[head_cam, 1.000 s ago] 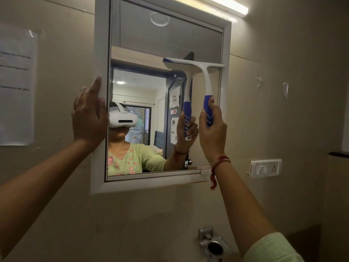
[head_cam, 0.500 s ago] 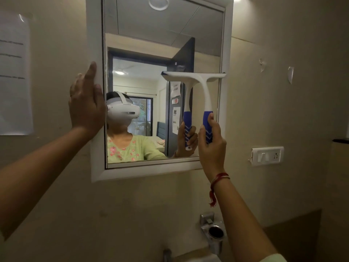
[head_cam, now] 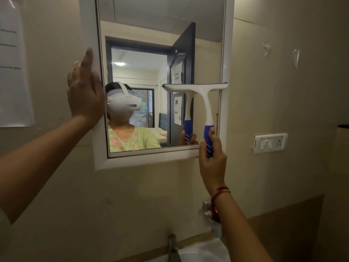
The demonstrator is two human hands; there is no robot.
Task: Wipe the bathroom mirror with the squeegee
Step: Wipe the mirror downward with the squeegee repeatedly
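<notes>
Our right hand [head_cam: 212, 161], fingers wrapped round the blue handle, has drawn the squeegee [head_cam: 205, 99] down the right strip of the mirror [head_cam: 143, 53]. Its blade now lies level near mid-height. Farther left, our left hand [head_cam: 85, 95] still rests flat on the frame. The lower strip probably remains.

Glossy glass mirror [head_cam: 151, 35] in smooth white frame [head_cam: 147, 160]; squeegee [head_cam: 204, 103] of smooth plastic.
</notes>
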